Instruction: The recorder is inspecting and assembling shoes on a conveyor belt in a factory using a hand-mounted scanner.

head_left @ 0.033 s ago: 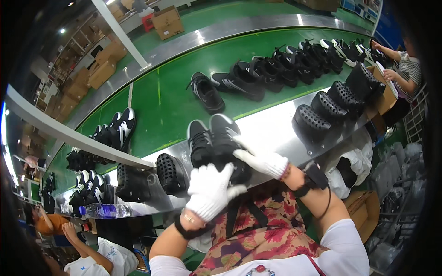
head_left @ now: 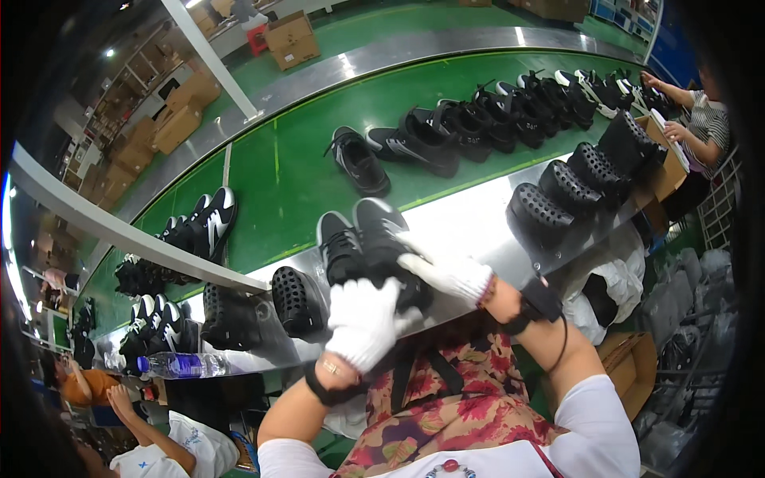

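Note:
A pair of black sneakers with grey toes stands side by side on the metal ledge in front of me: the left sneaker (head_left: 341, 247) and the right sneaker (head_left: 377, 231). My left hand (head_left: 365, 323), in a white knit glove, lies over the heel end of the left sneaker, its thumb spread to the right. My right hand (head_left: 448, 272), gloved alike, reaches in from the right and grips the side of the right sneaker; some fingertips are hard to make out. Both heels are partly hidden by the gloves.
Black perforated clogs stand left (head_left: 296, 301) and right (head_left: 542, 205) along the ledge. A row of sneakers (head_left: 478, 119) sits on the green belt (head_left: 295, 175). A white post (head_left: 135, 231), a water bottle (head_left: 182, 365) and a cardboard carton (head_left: 668, 163) are nearby. Co-workers sit at both sides.
The pair of sneakers has shifted slightly to the left. My right hand has moved slightly left with it; my left hand stays over the heel end.

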`<state>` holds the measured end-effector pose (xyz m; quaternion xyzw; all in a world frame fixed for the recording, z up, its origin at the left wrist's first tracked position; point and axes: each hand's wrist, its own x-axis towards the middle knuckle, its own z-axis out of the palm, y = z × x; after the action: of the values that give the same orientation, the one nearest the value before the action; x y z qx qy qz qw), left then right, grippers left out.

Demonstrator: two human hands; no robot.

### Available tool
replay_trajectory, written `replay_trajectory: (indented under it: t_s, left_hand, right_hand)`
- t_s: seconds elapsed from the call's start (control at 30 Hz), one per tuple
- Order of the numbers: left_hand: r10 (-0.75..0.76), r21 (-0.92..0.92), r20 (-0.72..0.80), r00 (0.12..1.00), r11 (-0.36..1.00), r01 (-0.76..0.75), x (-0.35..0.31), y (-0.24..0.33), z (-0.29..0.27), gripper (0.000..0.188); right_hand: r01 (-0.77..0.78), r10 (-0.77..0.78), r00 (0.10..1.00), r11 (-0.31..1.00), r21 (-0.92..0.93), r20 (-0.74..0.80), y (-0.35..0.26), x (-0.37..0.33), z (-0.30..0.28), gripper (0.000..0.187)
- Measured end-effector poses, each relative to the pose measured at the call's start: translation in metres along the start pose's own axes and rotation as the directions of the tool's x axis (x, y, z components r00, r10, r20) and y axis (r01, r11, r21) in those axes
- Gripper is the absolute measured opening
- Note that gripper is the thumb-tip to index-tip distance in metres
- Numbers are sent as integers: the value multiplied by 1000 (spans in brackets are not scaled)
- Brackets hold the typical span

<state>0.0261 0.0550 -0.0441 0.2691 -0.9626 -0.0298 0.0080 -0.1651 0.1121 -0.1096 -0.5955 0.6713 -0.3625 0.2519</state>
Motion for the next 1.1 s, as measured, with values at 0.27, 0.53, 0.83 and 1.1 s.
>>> replay_trajectory:
  t_s: [0.27, 0.53, 0.83, 1.1]
  left_hand:
    - [-234, 63, 169, 957, 972, 226, 95, -92, -18, 46]
    - [-415, 354, -102, 904, 834, 423, 140, -192, -3, 37]
    - [-346, -350, 79, 935, 868, 351, 235, -110, 47, 53]
    - [-192, -442, -75, 979, 886, 140, 295, 12, 67, 41]
  right_hand:
    - [-137, 6, 975, 806, -576, -223, 22, 117, -80, 55]
    - [-285, 176, 958, 685, -670, -228, 61, 155, -62, 43]
    - [-488, 293, 872, 579, -653, -392, 74, 172, -79, 18]
    - [-696, 454, 718, 490, -526, -527, 125, 172, -157, 19]
